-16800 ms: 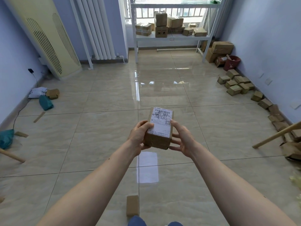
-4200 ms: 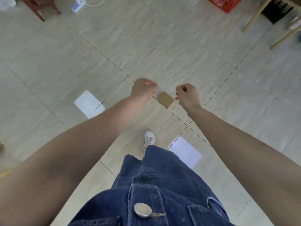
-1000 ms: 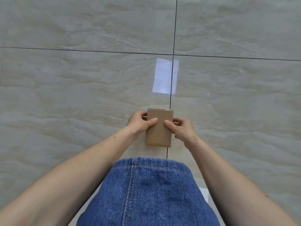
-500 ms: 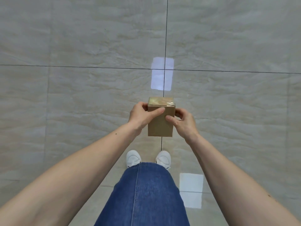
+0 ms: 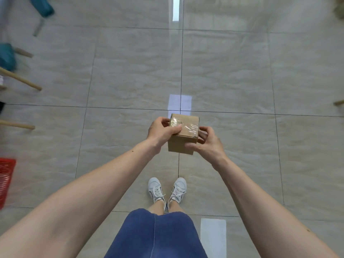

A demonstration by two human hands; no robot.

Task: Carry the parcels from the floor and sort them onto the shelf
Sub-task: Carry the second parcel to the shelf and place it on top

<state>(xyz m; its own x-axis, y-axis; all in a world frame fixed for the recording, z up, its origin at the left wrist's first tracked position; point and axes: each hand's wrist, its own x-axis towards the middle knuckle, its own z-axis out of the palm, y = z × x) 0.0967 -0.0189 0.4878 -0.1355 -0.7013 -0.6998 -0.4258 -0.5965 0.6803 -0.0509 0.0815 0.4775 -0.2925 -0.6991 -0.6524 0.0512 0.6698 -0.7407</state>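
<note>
A small brown cardboard parcel (image 5: 183, 138) with clear tape across its top is held in front of me above the tiled floor. My left hand (image 5: 161, 131) grips its left side, thumb lying over the taped top. My right hand (image 5: 208, 144) grips its right side, fingers wrapped round the front and the far edge. The parcel stands upright with its taped face tilted towards me. No shelf or other parcels are in view.
Beige floor tiles (image 5: 130, 71) spread all round. At the left edge are wooden legs (image 5: 20, 79), teal bags (image 5: 6, 56) and a red basket (image 5: 5, 179). Another wooden tip (image 5: 338, 102) shows at the right edge. My white shoes (image 5: 167, 190) stand below the parcel.
Both hands have lifted the parcel off the floor and tilted its taped top towards me. My view has risen from a crouch, so more floor and the left-side clutter show.
</note>
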